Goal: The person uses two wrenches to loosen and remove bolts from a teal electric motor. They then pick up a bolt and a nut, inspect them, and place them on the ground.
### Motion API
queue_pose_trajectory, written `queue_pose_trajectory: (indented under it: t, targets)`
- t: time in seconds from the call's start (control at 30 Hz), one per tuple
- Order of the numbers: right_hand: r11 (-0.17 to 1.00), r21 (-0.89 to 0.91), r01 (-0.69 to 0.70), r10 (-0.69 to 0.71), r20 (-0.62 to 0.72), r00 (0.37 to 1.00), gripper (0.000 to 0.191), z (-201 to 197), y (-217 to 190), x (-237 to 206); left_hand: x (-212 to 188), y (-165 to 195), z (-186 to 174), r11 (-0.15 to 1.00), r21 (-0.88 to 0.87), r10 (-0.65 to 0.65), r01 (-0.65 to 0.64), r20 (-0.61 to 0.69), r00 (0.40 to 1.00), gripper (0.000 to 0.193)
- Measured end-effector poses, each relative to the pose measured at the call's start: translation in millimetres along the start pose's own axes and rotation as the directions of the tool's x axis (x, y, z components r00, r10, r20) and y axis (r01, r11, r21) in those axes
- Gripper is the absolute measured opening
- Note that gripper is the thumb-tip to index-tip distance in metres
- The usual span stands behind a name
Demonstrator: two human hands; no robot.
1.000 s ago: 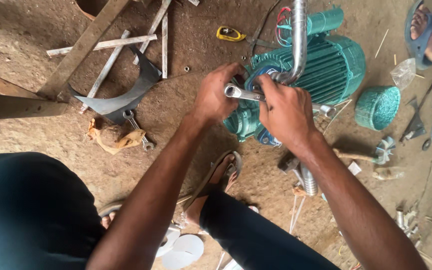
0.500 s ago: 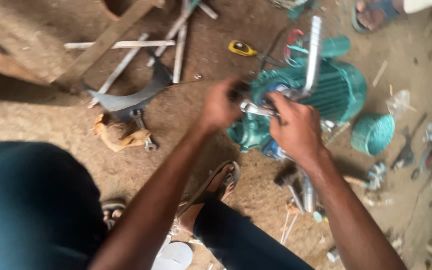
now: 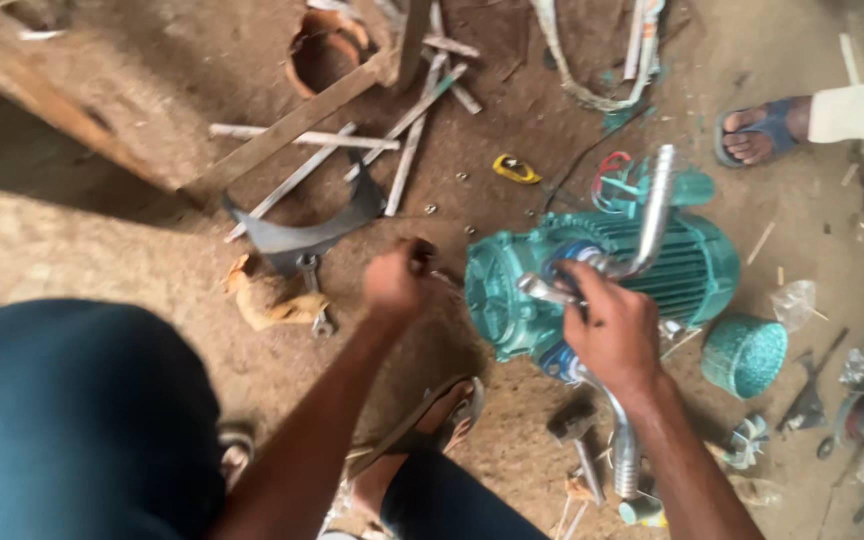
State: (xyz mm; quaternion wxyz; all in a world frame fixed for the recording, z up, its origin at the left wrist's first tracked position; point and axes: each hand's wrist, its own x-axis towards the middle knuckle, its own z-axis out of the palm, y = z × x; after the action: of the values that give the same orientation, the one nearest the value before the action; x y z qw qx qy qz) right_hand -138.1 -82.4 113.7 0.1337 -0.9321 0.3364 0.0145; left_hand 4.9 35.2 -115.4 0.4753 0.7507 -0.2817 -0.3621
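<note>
On the dirt floor [image 3: 102, 250], our right hand [image 3: 612, 335] grips the metal tool [image 3: 542, 290] at the green motor [image 3: 602, 280]; our left hand [image 3: 397, 280] is fisted just beside it.

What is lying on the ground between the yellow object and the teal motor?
In the head view, only bare dirt with a dark cable lies between the yellow object and the teal motor.

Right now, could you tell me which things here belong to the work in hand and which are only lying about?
In hand: teal motor; metal tool under the right hand; left hand clenched beside the motor.

Lying about: hammer; spanner; teal fan cover; wooden sticks.
</note>
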Motion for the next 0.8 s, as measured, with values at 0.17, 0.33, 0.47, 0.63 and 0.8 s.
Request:
queue_pose_trajectory:
  t: [0.17, 0.33, 0.47, 0.63, 0.8]
  targets:
    - [1.000, -0.007, -0.017, 0.017, 0.019, 1.000, 0.043, 4, 7, -2, 47, -1, 2, 0.969, 0.244, 0.046, -0.049, 0.017, 0.999, 0.027]
    - [0.998, 0.052, -0.023, 0.021, 0.031, 0.999, 0.042, 10, 13, -2, 86, 7, 0, 0.851, 0.455, 0.217, -0.264, 0.153, 0.964, 0.026]
    - [0.999, 0.048, -0.016, 0.015, 0.018, 1.000, 0.041, 10, 15, -4, 92, 6, 2, 0.789, 0.519, 0.189, -0.328, 0.302, 0.934, 0.018]
    - [0.999, 0.048, 0.008, -0.008, 0.011, 1.000, 0.041, 9, 16, -5, 96, 6, 9, 0.704, 0.601, 0.201, -0.380, 0.344, 0.917, 0.018]
    - [0.999, 0.042, -0.004, 0.004, 0.011, 1.000, 0.043, 9, 12, -3, 98, 16, 7, 0.747, 0.576, 0.099, -0.330, 0.395, 0.913, 0.024]
